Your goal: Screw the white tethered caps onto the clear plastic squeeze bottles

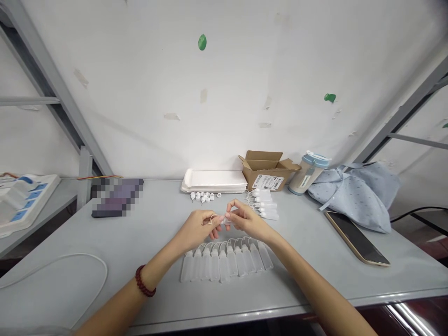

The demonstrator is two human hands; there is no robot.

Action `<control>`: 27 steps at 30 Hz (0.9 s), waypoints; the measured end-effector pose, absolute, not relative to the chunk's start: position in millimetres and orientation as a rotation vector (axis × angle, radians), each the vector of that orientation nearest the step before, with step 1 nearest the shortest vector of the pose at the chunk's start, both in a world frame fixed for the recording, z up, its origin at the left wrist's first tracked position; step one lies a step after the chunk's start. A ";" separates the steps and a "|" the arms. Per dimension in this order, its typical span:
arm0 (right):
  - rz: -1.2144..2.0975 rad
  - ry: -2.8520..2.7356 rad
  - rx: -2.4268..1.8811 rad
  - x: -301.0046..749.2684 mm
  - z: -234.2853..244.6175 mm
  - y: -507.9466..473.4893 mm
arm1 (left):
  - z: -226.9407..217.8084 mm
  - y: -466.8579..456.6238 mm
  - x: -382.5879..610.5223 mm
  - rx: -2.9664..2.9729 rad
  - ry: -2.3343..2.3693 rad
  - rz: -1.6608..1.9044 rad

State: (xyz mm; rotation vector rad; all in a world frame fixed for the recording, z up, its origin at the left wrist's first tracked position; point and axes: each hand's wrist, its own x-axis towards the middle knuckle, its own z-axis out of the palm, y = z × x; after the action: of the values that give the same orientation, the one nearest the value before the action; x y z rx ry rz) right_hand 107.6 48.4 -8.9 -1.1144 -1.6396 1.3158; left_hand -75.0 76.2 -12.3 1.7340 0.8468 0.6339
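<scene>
Both hands meet over the middle of the table, pinching one small translucent squeeze bottle [227,222] between them. My left hand [201,226] has its thumb and fingers closed at the white cap end, where a thin white loop shows. My right hand [243,219] grips the bottle's other end; much of it is hidden by fingers. Just below lies a row of several similar bottles [224,266] with looped white caps. Beyond my right hand are several more capped bottles [268,205] on their sides. Loose small white caps [206,197] sit past my left hand.
Along the wall stand a stack of white trays [215,181], an open cardboard box [268,172] and a tumbler [308,173]. A blue cloth bag [353,193] and a phone [357,238] lie at right. At left are a dark pixelated item [119,198] and a white cable [105,268].
</scene>
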 end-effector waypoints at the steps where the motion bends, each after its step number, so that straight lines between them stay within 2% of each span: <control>1: 1.316 -1.644 -1.113 107.7 -9.0 48.1 | -12.0 76.0 -75.1 1.728 0.820 0.634; 14: 1.223 -1.649 -1.164 110.8 -10.0 49.5 | -18.8 73.7 -73.6 1.808 0.801 1.006; 27: 0.960 -1.759 -1.160 111.1 -9.5 48.5 | -10.5 73.1 -75.7 1.722 0.879 0.805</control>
State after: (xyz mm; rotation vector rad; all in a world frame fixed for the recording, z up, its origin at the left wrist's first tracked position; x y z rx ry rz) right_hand 111.1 48.5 -9.5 -1.1595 -1.7595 0.9599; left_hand -75.7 73.1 -10.5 1.7222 0.8789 0.8048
